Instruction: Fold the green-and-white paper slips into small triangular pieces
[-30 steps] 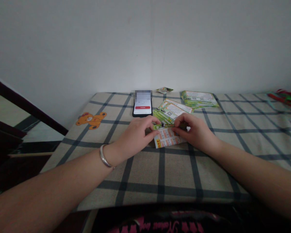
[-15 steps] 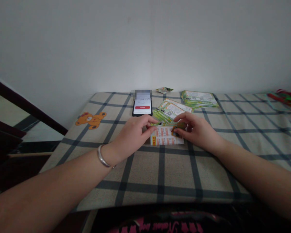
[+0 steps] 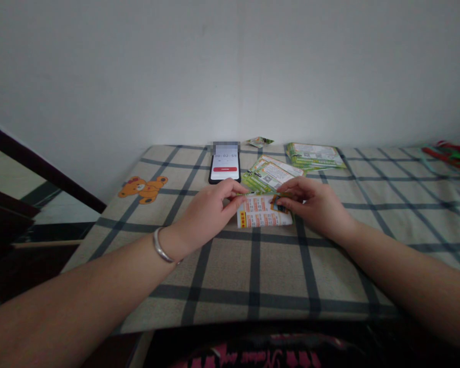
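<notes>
A printed leaflet (image 3: 263, 213), white with orange text blocks and a green upper edge, is pinched between my two hands over the table. My left hand (image 3: 218, 205), a silver bangle on its wrist, grips the leaflet's upper left corner between thumb and fingers. At the upper right corner, my right hand (image 3: 314, 204) has thumb and fingers closed on the paper. The leaflet's top edge looks folded over, though the fingers partly cover it. Just beyond lie several similar green and white leaflets (image 3: 273, 174), overlapping one another.
A phone (image 3: 225, 166) showing a timer lies behind my left hand. Another stack of leaflets (image 3: 316, 155) and a small folded paper piece (image 3: 259, 141) lie near the wall. An orange bear cutout (image 3: 143, 190) is on the checked tablecloth (image 3: 222, 276); red and green items (image 3: 454, 159) sit far right.
The leaflet's near edge has lifted slightly and its printed face tilts more toward me. Both hands keep their pinch on the upper edge, with small finger shifts.
</notes>
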Action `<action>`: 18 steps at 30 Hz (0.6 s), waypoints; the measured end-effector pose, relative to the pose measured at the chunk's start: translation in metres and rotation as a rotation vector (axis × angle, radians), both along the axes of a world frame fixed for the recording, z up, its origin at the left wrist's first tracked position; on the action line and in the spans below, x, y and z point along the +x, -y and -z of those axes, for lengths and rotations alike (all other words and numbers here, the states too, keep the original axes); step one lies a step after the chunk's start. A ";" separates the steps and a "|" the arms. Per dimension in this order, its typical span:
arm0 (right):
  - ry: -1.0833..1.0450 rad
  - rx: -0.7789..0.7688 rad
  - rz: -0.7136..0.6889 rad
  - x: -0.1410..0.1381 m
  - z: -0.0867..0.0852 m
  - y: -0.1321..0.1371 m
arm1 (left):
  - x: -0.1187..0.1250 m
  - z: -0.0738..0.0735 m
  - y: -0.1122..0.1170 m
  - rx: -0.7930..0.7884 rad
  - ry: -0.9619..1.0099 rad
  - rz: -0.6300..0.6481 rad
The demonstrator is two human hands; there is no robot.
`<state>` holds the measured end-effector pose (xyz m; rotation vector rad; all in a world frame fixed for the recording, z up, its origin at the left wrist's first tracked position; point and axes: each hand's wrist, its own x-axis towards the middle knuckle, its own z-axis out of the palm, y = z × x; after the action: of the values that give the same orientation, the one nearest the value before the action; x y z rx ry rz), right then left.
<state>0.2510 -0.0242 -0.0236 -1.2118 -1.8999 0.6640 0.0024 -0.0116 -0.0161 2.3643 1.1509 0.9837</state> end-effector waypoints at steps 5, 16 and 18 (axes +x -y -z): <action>0.003 0.014 0.023 -0.001 0.000 0.000 | 0.000 -0.001 0.000 -0.006 0.001 -0.014; -0.013 0.031 0.018 -0.002 0.000 0.000 | 0.001 -0.002 0.000 -0.036 0.032 -0.012; -0.010 0.026 0.020 -0.002 0.000 0.000 | 0.001 -0.002 -0.001 -0.055 0.050 0.002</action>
<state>0.2488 -0.0245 -0.0239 -1.2074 -1.8804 0.6312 0.0030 -0.0109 -0.0144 2.2848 1.1418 0.9924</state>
